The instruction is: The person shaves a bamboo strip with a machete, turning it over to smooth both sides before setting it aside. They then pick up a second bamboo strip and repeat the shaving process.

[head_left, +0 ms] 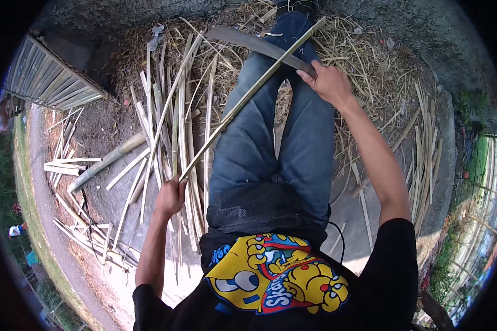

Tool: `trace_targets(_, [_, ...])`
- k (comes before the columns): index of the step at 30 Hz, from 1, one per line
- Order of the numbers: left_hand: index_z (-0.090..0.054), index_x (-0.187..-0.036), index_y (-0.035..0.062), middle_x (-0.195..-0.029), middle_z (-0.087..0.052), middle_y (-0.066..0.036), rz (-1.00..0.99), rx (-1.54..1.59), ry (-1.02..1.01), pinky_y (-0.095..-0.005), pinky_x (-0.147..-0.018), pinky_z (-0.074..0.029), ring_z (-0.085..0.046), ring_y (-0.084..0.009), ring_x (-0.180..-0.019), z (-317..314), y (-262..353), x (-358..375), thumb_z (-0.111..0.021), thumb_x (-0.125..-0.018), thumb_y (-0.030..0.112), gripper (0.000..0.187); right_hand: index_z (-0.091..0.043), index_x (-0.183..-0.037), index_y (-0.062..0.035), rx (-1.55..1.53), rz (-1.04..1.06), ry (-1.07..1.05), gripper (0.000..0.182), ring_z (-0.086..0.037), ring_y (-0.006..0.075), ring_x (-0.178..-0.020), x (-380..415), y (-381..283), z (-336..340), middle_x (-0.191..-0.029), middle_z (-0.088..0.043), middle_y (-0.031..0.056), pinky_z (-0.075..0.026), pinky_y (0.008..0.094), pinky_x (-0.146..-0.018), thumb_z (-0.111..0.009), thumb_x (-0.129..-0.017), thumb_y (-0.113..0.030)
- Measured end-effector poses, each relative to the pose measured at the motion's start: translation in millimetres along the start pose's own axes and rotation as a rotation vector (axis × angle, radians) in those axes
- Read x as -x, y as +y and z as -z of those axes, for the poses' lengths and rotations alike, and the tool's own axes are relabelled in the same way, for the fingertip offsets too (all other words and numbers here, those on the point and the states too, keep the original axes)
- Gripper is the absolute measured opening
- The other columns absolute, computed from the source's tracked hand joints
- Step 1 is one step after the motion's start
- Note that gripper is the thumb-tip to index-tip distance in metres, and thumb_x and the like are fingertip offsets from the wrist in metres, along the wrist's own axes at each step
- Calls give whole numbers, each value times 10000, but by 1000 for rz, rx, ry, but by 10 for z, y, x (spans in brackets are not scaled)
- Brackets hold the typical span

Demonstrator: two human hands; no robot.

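Head view: long split bamboo strip (254, 91), curved blade (248, 42).

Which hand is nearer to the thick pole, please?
Left. The left hand is a short way right of the pole; the right hand is by the right leg, holding the blade.

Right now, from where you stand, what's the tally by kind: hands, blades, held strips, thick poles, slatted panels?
Hands, left hand and right hand: 2
Blades, long blade: 1
Held strips, long strip: 1
Thick poles, pole: 1
Slatted panels, panel: 1
Total: 6
Loose strips overlap too much to count.
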State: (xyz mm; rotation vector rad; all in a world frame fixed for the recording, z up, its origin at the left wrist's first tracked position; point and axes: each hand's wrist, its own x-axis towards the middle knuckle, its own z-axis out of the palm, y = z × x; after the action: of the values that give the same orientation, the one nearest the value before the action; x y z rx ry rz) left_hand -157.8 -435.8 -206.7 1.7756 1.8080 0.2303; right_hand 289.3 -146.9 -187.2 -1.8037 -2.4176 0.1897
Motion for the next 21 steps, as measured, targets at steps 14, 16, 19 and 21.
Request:
trace_targets(14, [-547, -838, -35, -687, -600, -318, 67, 11, 13, -574, -649, -468, -619, -531, -727, -71, 21, -212, -551, -1039, 249, 349, -651, -965, 10, -472, -232, -45, 602, -690, 489, -867, 237, -816, -44, -807, -704, 275, -547, 567, -785, -503, -1022, -571])
trace_targets(16, [-557, -856, -34, -696, -605, -320, 72, -15, 6, -582, -656, -470, -619, -533, -730, -101, -13, -217, -547, -1040, 258, 345, -639, -999, 9, -345, -120, -90, 640, -701, 484, -863, 396, -989, -41, -811, -710, 266, -563, 564, -781, -497, -1006, -614])
trace_targets(19, [-582, -914, -31, -694, -615, -318, 46, -47, 33, -590, -657, -483, -626, -529, -725, -96, -76, -212, -546, -1036, 254, 312, -635, -1001, -42, -164, 66, -150, 651, -717, 466, -810, 550, -1071, 29, -798, -716, 238, -570, 582, -727, -492, -975, -677])
trace_targets(21, [-584, -917, -29, -690, -617, -314, 50, -46, 23, -589, -644, -484, -626, -528, -720, -77, -337, -60, -545, -1036, 252, 307, -630, -973, -107, -2, 201, -96, 620, -723, 443, -760, 513, -906, 50, -772, -714, 216, -568, 574, -648, -490, -956, -710])
